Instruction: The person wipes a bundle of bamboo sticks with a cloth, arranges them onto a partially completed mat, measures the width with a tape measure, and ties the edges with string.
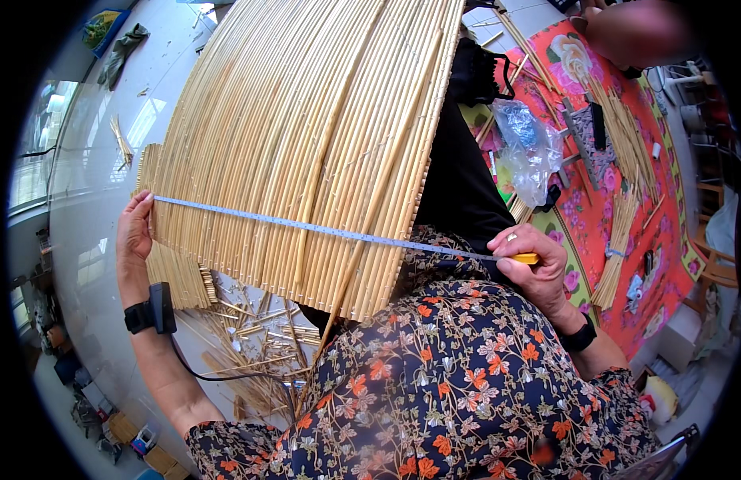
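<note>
A large mat of straw-coloured reeds [306,144], stitched side by side, lies across my lap. The pale blue blade of a tape measure [290,223] is stretched over the mat from its left edge to past its right edge. My left hand [136,226] is closed at the mat's left edge, pinching the blade's end against it. Beyond the right edge my right hand [534,260] is closed round the tape measure's yellow case [528,258], most of which is hidden by the fingers.
Cut reed pieces [266,332] litter the floor below the mat. To the right, a red flowered cloth [574,220] bears reed bundles [618,240], a clear plastic bag [529,148] and a wooden frame-like tool [580,144]. Another person's blurred part [638,32] shows at the upper right.
</note>
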